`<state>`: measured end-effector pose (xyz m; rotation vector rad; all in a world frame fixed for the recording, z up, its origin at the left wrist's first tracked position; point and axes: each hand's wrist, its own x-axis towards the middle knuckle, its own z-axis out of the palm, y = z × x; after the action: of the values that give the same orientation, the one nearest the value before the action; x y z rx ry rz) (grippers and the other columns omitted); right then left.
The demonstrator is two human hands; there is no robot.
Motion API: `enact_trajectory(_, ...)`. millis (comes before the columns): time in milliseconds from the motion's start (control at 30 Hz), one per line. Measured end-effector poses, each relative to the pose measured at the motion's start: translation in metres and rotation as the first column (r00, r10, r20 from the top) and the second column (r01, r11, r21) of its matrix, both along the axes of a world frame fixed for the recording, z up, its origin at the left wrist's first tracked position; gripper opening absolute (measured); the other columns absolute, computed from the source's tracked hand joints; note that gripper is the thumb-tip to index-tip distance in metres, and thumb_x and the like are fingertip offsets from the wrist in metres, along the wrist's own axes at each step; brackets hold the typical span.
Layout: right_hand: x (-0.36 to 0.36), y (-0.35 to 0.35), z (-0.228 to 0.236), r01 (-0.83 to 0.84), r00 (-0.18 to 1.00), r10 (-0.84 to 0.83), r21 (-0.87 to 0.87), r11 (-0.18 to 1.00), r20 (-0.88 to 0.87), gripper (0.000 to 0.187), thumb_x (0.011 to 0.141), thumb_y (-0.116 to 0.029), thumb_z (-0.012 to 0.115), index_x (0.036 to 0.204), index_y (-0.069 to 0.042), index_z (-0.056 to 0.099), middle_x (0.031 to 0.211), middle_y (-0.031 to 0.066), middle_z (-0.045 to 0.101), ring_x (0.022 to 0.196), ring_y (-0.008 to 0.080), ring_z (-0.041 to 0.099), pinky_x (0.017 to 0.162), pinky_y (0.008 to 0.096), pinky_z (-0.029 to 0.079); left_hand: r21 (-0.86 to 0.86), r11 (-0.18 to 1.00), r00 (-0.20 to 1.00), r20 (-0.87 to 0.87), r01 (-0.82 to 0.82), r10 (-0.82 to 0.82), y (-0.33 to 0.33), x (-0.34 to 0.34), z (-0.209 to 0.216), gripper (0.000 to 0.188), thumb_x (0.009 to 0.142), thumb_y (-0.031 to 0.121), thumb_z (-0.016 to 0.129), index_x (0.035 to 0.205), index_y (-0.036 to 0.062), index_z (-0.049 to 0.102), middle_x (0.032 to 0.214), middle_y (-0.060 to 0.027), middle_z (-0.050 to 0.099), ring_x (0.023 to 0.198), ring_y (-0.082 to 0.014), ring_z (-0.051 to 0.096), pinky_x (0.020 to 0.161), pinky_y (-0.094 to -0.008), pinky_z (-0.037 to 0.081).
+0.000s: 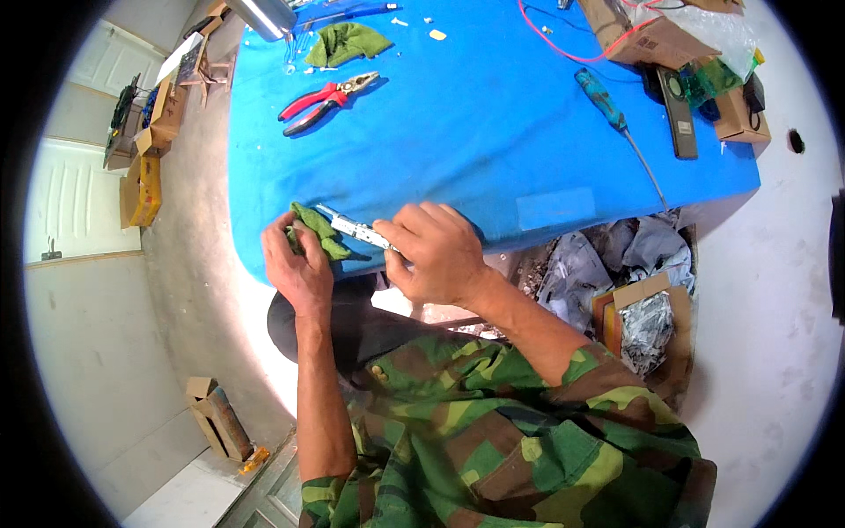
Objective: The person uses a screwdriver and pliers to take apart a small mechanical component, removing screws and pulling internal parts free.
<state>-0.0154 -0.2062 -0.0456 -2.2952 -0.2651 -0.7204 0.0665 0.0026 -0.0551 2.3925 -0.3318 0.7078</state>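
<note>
One camouflage jacket [515, 440]; left hand [297, 267] clutching one green cloth [324, 235], right hand [436, 255] one silvery part [357, 231]

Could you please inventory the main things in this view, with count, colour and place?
Cloth-covered table: 1, blue, centre
Slim metal piece: 1, silver, near table edge
Crumpled near cloth: 1, green, near table edge
Crumpled far cloth: 1, green, far left
Metal pliers: 1, red-black handles, left
Metal cylinder: 1, silver, top left
Long screwdriver: 1, teal handle, right
Thin wire: count unclear, red, top right
Cardboard boxes: several, brown, both sides
Flat rectangular object: 1, dark, far right
Crumpled sheeting: uncountable, grey, below table
Camouflage garment: 1, green-brown, bottom
Left hand: 1, bare, holding near cloth
Right hand: 1, bare, holding metal piece
</note>
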Motion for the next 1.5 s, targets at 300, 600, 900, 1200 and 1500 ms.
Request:
enact_trajectory(300,0.001,0.002,-0.002,0.011,1.0,-0.011,0.008,1.0,0.0,0.035,0.077,-0.011,0.072,0.111,-0.008,0.077,0.089,0.0044,0.062,0.078,0.0263,0.063,0.068,0.0417,0.049,0.05,0.998,0.999,-0.03,-0.035,0.036,0.002,0.004,-0.003,0.017,0.1,0.003,0.066,0.117,-0.0004,0.068,0.107,-0.0179,0.069,0.093,-0.0352,0.069,0.081,-0.0421,0.056)
enact_trajectory(600,0.005,0.004,-0.001,0.058,0.998,-0.056,-0.056,0.997,0.028,0.033,0.076,-0.01,0.071,0.109,-0.007,0.076,0.088,0.0046,0.061,0.076,0.0266,0.061,0.067,0.042,0.048,-0.009,1.0,1.0,-0.008,-0.007,0.007,-0.001,0.006,-0.002,0.018,0.099,0.003,0.068,0.117,0.0006,0.069,0.107,-0.0175,0.069,0.093,-0.0343,0.07,0.081,-0.0422,0.056)
enact_trajectory(900,0.004,0.007,-0.003,0.057,0.998,-0.056,-0.057,0.997,0.019,0.03,0.076,-0.013,0.071,0.106,-0.006,0.073,0.089,0.0063,0.059,0.08,0.0267,0.061,0.069,0.0412,0.048,-0.002,1.0,1.0,-0.009,-0.03,0.03,0.001,0.006,-0.004,0.018,0.1,0.005,0.068,0.117,0.0017,0.07,0.106,-0.0174,0.07,0.093,-0.0353,0.07,0.079,-0.0421,0.057)
enact_trajectory(1200,0.005,0.008,-0.001,0.09,0.996,-0.088,-0.091,0.992,0.026,0.033,0.074,-0.012,0.069,0.106,-0.008,0.076,0.087,0.0055,0.062,0.077,0.0284,0.062,0.067,0.0415,0.048,-0.026,0.999,0.999,-0.016,-0.034,0.034,0.001,0.006,-0.005,0.019,0.098,0.005,0.069,0.117,0.0032,0.07,0.106,-0.0159,0.07,0.091,-0.0338,0.07,0.078,-0.0418,0.057)
enact_trajectory(1500,0.007,0.008,-0.002,0.103,0.993,-0.097,-0.085,0.991,0.068,0.034,0.072,-0.011,0.069,0.105,-0.009,0.076,0.086,0.0047,0.061,0.075,0.0279,0.06,0.066,0.0413,0.047,-0.036,0.999,0.999,-0.005,-0.04,0.04,-0.003,0.006,-0.003,0.019,0.099,0.005,0.069,0.117,0.0025,0.071,0.104,-0.0158,0.069,0.09,-0.0323,0.069,0.078,-0.0412,0.056)
